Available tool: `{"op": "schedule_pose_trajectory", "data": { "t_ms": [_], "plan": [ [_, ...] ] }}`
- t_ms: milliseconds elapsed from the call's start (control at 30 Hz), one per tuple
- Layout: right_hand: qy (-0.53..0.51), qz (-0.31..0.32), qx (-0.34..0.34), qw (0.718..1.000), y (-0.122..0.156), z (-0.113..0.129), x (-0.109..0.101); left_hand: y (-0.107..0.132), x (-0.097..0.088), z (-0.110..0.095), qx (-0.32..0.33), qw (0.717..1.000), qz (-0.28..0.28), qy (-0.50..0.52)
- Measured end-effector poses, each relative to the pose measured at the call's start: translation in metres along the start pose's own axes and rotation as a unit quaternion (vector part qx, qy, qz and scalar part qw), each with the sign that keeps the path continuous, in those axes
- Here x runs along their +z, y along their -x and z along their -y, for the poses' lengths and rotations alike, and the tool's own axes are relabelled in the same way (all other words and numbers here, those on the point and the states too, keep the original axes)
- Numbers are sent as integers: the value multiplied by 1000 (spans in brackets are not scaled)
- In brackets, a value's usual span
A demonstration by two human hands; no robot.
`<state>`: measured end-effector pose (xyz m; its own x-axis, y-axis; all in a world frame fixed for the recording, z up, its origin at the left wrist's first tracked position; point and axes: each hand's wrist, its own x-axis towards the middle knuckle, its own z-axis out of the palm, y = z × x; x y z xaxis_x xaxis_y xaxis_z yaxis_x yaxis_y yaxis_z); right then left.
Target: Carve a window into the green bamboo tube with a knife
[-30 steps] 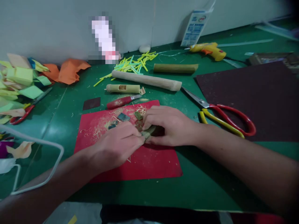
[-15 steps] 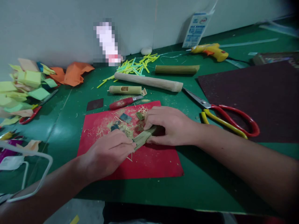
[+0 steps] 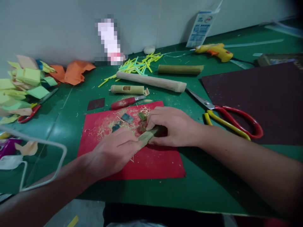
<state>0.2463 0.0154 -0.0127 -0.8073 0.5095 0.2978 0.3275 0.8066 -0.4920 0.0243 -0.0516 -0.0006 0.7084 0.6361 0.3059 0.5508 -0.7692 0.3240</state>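
My right hand (image 3: 171, 126) is closed around a pale green piece of bamboo (image 3: 146, 136), holding it at a slant over a red sheet (image 3: 156, 164). My left hand (image 3: 118, 146) is closed at the bamboo's near end, its fingers pressed on the surface. What looks like a small dark piece of sandpaper is pinched there, hidden now by the fingers. Small dark squares (image 3: 127, 118) lie on the sheet among fine dust and shavings (image 3: 101, 130). Just beyond the sheet rests a red-handled knife (image 3: 124, 103).
Behind lie a notched bamboo tube (image 3: 134, 90), a long pale stick (image 3: 151, 82), another bamboo tube (image 3: 180, 69) and yellow-green strips (image 3: 132, 66). Red-handled scissors (image 3: 234, 118), yellow-handled pliers (image 3: 227, 124), a dark sheet (image 3: 258, 101) and a yellow glue gun (image 3: 215, 52) are on the right. Folded papers (image 3: 28, 77) fill the left.
My left hand has slid up and right along the bamboo, toward my right hand, covering the dark piece at its fingertips. My right hand keeps its hold. The view has shifted slightly.
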Motion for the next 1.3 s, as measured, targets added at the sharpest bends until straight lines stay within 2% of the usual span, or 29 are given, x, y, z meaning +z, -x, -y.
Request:
{"op": "schedule_pose_trajectory", "data": {
  "t_ms": [133,333,433,533,733,833,933,1133,1300],
  "plan": [
    [-5,-7,-2,1000,-1,0,0,-5,5,3,11,1000,0,25],
    [0,-1,2,1000,-2,0,0,11,-3,0,-8,1000,-1,12],
    [0,-3,5,1000,-1,2,-1,1,3,2,2,999,-22,26],
    [-2,-4,2,1000,-1,2,-1,-4,4,3,-8,999,-18,42],
    [1,1,5,1000,-2,0,0,20,-8,-1,-26,999,15,29],
    [1,-2,-2,1000,-1,-1,-1,14,-1,1,-13,999,-21,25],
    [1,-5,-10,1000,-1,0,-1,5,4,3,-8,999,-34,41],
    [9,2,-2,1000,-1,-1,-1,19,-7,-1,-34,999,7,39],
    [7,-6,-9,1000,-1,-1,0,6,4,0,-28,997,-44,53]
  ]
}}
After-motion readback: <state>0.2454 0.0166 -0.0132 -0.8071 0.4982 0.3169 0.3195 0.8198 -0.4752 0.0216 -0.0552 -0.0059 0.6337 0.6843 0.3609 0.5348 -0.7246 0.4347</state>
